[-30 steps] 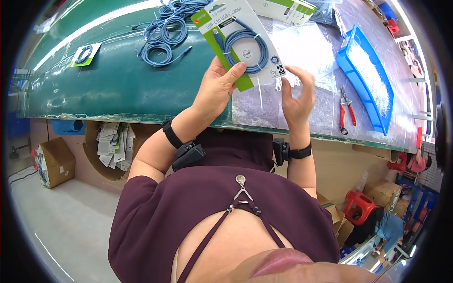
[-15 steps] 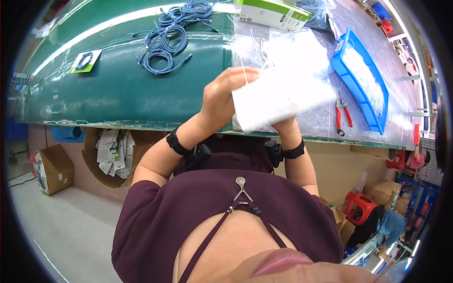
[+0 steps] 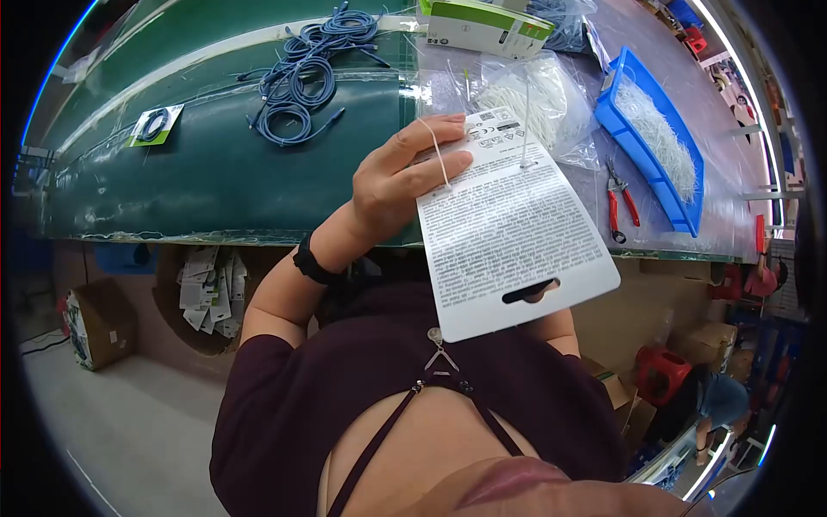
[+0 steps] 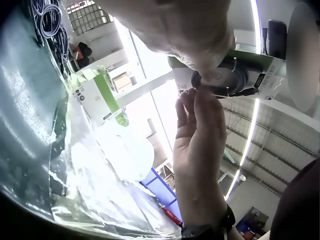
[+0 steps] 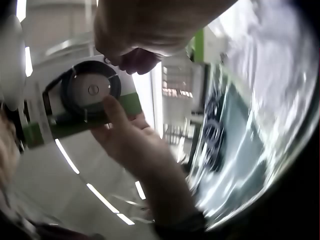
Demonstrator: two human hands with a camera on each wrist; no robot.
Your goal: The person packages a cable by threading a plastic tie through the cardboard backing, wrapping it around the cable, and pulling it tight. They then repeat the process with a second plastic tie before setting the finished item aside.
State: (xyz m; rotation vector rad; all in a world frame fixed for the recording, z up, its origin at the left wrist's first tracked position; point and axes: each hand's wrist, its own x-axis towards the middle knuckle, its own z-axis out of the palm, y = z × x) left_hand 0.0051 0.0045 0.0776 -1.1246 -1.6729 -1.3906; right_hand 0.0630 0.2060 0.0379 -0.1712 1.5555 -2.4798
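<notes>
The packaging card point(image 3: 517, 233) shows its printed white back in the head view, hang hole toward the body. My left hand point(image 3: 396, 181) holds its left edge, two fingers across the back. Thin white ties point(image 3: 527, 121) stick out of the back. In the right wrist view the card's front carries a coiled blue cable point(image 5: 71, 95), with the thumb of my left hand point(image 5: 132, 147) against it. The curled fingers of my right hand point(image 5: 140, 37) meet at the card's edge beside the coil; whether they also pinch a tie is unclear. The card hides that hand in the head view.
Blue cables point(image 3: 314, 82) lie on the green mat, left of a clear bag point(image 3: 560, 95). A small carded cable point(image 3: 155, 127) lies farther left. Red-handled cutters point(image 3: 614, 211) sit beside a blue tray point(image 3: 659, 185) of white ties. A green-white box point(image 3: 487, 28) stands behind.
The card has turned from its front to its back, its hang hole swinging down toward the body. My right hand has gone behind it, while my left hand stays at its left side.
</notes>
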